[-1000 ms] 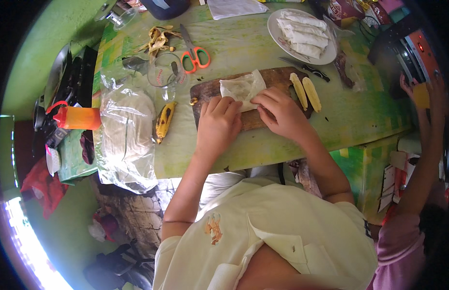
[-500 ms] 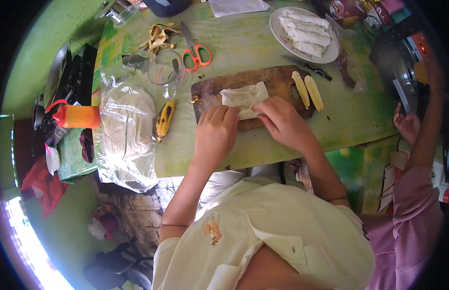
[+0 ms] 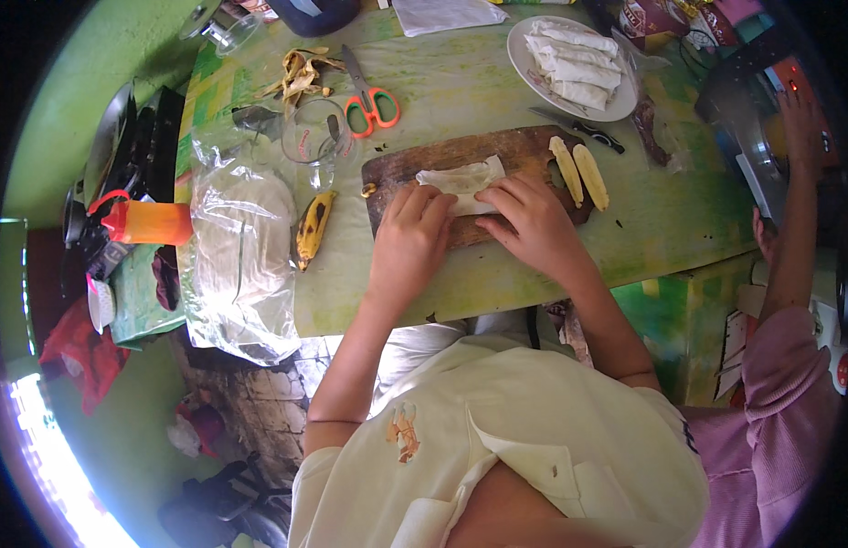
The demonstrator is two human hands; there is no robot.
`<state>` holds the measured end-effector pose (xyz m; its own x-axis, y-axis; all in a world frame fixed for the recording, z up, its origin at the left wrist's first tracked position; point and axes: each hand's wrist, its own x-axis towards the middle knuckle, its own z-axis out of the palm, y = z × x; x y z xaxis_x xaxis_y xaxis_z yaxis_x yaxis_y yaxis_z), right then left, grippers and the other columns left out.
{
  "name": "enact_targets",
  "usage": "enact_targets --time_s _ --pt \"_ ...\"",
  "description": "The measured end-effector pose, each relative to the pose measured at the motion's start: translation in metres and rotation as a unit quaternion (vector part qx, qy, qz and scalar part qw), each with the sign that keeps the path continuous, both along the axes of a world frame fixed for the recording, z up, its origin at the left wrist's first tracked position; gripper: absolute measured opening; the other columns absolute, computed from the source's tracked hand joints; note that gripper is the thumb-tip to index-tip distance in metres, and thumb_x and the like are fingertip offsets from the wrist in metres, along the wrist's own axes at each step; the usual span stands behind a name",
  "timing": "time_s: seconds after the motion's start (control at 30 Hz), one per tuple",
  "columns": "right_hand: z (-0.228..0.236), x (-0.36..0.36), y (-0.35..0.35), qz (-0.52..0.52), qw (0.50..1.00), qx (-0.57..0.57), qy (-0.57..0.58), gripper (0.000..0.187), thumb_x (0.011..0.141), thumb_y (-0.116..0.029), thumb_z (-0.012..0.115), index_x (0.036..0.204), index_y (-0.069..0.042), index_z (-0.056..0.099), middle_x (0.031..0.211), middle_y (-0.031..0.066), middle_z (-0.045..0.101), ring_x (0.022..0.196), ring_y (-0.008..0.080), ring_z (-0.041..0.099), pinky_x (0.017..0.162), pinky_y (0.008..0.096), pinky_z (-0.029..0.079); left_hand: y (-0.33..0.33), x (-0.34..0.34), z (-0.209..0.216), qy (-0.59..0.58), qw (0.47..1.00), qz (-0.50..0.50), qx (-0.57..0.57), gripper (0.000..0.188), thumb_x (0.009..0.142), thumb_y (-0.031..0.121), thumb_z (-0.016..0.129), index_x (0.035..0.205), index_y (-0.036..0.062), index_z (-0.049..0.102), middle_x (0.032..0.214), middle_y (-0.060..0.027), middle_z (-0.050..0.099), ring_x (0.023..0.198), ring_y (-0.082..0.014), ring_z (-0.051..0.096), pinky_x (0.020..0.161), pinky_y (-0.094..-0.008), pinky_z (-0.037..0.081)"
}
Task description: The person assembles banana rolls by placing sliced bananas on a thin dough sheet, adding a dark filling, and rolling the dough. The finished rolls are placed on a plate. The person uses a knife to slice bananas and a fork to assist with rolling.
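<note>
At the frame's centre, our left hand (image 3: 409, 226) and right hand (image 3: 534, 219) pinch a thin, crinkled white wrapper (image 3: 464, 175) on a worn wooden board (image 3: 526, 150).

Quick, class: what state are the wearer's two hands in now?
Left hand: closed, holding the white wrapper at its left.
Right hand: closed, holding its right side.

The near ends of the thin white wrapper sheet (image 3: 470, 173) are partly hidden under the bare left hand (image 3: 412, 217) and bare right hand (image 3: 534, 219); the round dark blue container (image 3: 314, 14) is cut by the upper edge, the co-worker's pink shirt (image 3: 785, 411) by the lower
</note>
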<state>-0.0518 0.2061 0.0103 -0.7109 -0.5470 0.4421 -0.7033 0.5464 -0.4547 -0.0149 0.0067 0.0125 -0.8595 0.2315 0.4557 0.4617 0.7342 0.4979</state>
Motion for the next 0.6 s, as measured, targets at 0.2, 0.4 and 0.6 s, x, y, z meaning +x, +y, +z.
enact_targets --time_s 0.2,0.4,0.6 --pt "-0.0038 -0.0031 -0.0001 0.002 1.000 0.015 0.000 0.026 0.076 -0.010 0.074 0.099 -0.004 0.062 0.093 0.0108 0.059 0.092 0.0321 0.058 0.082 0.0437 0.048 -0.0013 -0.0016 -0.0029 -0.012 1.000 0.000 -0.021 0.025 0.078 -0.002 0.068 0.102 0.0043 0.066 0.099 -0.0126 0.060 0.092 -0.0338 0.058 0.080 -0.0436 0.049" --pt "-0.0006 0.0008 -0.0021 -0.007 0.999 0.027 0.041 0.030 0.076 -0.011 0.074 0.103 -0.005 0.061 0.094 0.0111 0.061 0.094 0.0322 0.058 0.082 0.0447 0.047 0.0014 -0.0019 -0.0007 0.025 0.998 0.004 -0.051 0.029 0.077 0.000 0.068 0.105 0.0050 0.066 0.099 -0.0120 0.059 0.094 -0.0335 0.058 0.082 -0.0448 0.049" --pt "-0.0086 0.0006 -0.0020 -0.017 0.999 0.025 0.042 0.029 0.078 -0.012 0.071 0.103 -0.006 0.059 0.091 0.0101 0.062 0.090 0.0314 0.059 0.079 0.0439 0.046 -0.0021 0.0023 0.0004 0.008 0.999 -0.008 -0.033 0.033 0.075 0.002 0.070 0.107 0.0053 0.065 0.099 -0.0110 0.059 0.096 -0.0323 0.059 0.083 -0.0435 0.050"
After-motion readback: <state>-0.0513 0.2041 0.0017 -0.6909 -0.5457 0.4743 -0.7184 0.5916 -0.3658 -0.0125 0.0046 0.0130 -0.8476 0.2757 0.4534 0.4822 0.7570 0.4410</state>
